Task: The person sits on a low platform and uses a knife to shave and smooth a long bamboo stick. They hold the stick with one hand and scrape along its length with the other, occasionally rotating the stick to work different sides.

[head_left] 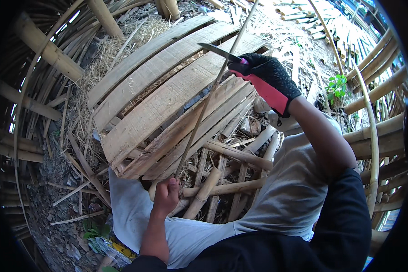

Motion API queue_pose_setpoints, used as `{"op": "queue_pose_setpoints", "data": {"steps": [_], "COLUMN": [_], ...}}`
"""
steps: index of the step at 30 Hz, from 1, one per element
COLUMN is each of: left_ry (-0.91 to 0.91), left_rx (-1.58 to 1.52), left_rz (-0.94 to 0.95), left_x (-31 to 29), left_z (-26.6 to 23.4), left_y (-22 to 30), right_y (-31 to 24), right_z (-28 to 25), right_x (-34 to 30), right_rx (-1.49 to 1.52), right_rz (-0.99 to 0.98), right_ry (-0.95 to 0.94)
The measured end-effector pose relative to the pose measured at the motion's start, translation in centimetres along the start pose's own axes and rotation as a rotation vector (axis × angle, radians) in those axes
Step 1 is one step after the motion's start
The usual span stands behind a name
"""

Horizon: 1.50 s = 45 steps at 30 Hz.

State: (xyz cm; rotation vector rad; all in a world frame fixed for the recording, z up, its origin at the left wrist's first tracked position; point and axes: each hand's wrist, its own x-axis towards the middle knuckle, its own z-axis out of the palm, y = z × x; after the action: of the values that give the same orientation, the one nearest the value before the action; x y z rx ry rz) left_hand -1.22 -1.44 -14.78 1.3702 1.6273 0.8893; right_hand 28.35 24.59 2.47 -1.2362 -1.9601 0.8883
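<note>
My bare left hand point(166, 197) is closed round the lower end of a long, thin bamboo strip point(199, 119). The strip slants up and away to the right, over a crate of wooden slats point(161, 106), and leaves the view at the top. On my right hand point(266, 78) is a black and pink glove, its fingers wrapped round the handle of a knife point(216, 50). The dark blade points left and crosses the strip near the glove; I cannot tell whether the edge touches it. Part of the handle is covered by the glove.
Between my legs lie bamboo poles point(203, 194) and split pieces. Upright bamboo poles point(54, 56) and stacked strips line the left. More thick bamboo point(381, 133) stands at the right, with cut poles point(319, 25) far right. Shavings point(122, 50) and a green plant point(336, 87) are on the ground.
</note>
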Motion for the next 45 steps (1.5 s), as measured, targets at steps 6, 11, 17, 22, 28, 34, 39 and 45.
{"op": "queue_pose_setpoints", "data": {"steps": [6,11,17,22,28,34,39,45], "left_ry": [0.141,0.210,0.231,0.241,0.228,0.214,0.212,0.175], "left_rx": [-0.101,-0.211,-0.301,-0.445,-0.656,-0.682,-0.614,-0.586], "left_rz": [0.036,0.026,0.002,-0.058,-0.057,-0.014,-0.013,-0.049], "left_x": [-0.6,-1.1,-1.5,-2.1,-2.1,-1.9,-1.8,-1.7], "left_z": [-1.0,-0.8,-0.8,-1.2,-1.2,-1.2,-1.5,-1.1], "left_y": [-1.0,-0.7,-0.8,-0.4,0.8,0.9,0.5,0.9], "right_y": [-2.1,-3.5,-5.5,-5.1,-5.8,-5.0,-4.5,3.6], "right_z": [0.6,3.7,6.0,5.3,8.2,11.7,11.8,-2.3], "right_x": [1.6,-0.5,-1.7,-0.5,-1.9,-2.6,-2.7,5.7], "right_rx": [0.006,-0.394,-0.627,-0.638,-0.840,-0.569,-0.758,-1.352], "right_rz": [0.112,-0.496,-0.579,-0.426,-0.502,-0.752,-0.709,0.035], "right_ry": [0.118,0.184,0.367,0.437,-0.124,-0.176,-0.161,0.153]}}
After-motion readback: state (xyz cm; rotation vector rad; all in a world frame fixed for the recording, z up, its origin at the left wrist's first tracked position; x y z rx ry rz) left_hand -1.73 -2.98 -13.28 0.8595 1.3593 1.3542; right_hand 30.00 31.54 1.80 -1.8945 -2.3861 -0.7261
